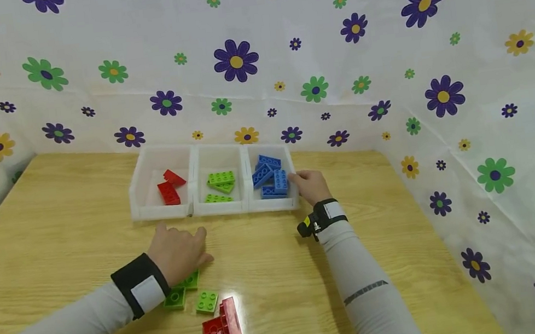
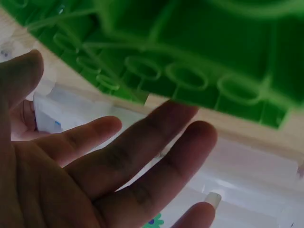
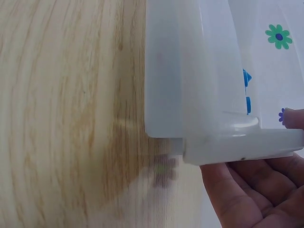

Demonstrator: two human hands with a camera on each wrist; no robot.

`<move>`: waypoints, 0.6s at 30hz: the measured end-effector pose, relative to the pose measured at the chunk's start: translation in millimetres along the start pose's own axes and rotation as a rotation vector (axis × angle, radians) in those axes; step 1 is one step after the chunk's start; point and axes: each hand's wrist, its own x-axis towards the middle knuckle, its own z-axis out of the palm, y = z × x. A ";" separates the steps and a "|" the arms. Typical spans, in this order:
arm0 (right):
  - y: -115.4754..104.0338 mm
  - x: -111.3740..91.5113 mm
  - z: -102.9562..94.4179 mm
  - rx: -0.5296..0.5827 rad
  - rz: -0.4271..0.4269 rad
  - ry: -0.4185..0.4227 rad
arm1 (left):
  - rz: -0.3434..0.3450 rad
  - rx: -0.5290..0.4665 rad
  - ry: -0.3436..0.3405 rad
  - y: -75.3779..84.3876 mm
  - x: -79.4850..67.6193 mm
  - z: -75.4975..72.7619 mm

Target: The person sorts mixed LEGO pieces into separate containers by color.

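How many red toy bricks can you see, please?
4: two red toy bricks lie in the leftmost white bin, and two more on the table near the green bricks. Others may be hidden.

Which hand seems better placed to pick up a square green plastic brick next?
Probably the left hand: it's near the square green plastic brick and seems to hold nothing, whereas the right hand is farther away, gripping the rightmost white plastic bin.
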 end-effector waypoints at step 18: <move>1.6 2.4 0.2 0.009 0.013 -0.019 | 0.040 -0.399 -0.164 0.6 22.4 -28.5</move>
